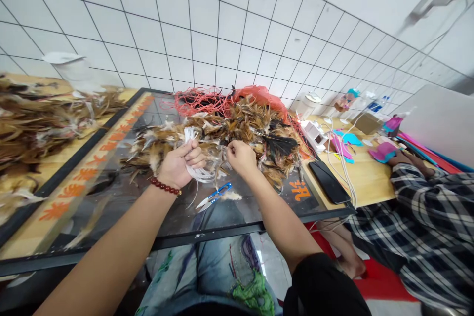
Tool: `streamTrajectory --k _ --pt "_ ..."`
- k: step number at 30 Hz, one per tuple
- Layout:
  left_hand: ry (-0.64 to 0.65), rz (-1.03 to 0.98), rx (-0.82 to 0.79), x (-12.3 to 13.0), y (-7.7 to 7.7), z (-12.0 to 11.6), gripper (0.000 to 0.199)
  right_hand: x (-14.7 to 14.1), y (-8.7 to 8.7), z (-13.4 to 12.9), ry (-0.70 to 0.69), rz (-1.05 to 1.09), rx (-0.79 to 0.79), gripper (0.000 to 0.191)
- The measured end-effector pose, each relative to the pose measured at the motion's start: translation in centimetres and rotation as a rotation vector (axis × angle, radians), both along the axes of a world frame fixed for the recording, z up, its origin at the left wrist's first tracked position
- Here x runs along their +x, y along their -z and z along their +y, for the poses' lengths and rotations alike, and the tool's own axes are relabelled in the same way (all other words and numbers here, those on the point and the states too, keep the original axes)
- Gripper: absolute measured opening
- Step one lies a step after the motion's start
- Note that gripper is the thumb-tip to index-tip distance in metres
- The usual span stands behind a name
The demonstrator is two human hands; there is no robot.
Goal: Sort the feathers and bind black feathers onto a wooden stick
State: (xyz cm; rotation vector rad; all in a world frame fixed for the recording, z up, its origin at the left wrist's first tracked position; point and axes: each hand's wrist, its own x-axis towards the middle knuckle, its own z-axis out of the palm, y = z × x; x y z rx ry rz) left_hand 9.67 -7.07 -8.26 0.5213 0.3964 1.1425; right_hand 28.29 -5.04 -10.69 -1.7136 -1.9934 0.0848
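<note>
My left hand (184,162), with a dark red bead bracelet at its wrist, is closed around a looped bundle of white cord (202,174). The bundle's ends stick up above the fist. To its right, my right hand (241,158) is pinched shut at the edge of the feather pile; whatever is between its fingertips is too small to make out. Brown, white and black feathers (248,121) lie heaped just behind both hands. Blue-handled thread snips (215,196) rest on the dark glass-like panel (177,219) in front of me, beside a loose pale feather (230,196).
Red string (202,102) and a red plastic bag (259,94) lie behind the feathers. More feathers (48,123) cover the left side. A black phone (329,181) and white cables are at right, where a co-worker in a plaid sleeve (418,192) handles a pink-and-blue piece (384,152).
</note>
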Motion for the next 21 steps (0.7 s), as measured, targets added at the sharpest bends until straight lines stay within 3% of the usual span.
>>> streamTrajectory --k 10,13,18,21 --pt "0.002 0.043 0.022 0.1 0.2 0.1 0.041 2.3 -2.4 -0.6 -0.108 0.465 0.46 0.018" --pt "-0.011 0.031 0.02 0.0 0.1 0.1 0.042 2.0 -2.4 -0.2 -0.079 0.686 0.376 0.02" --pt "-0.058 -0.023 -0.027 -0.4 -0.2 0.1 0.035 0.7 -2.9 2.3 -0.137 1.035 -0.095 0.017" --pt "-0.115 -0.062 -0.062 -0.7 -0.2 0.3 0.034 1.6 -4.8 4.5 -0.216 1.018 0.019 0.015"
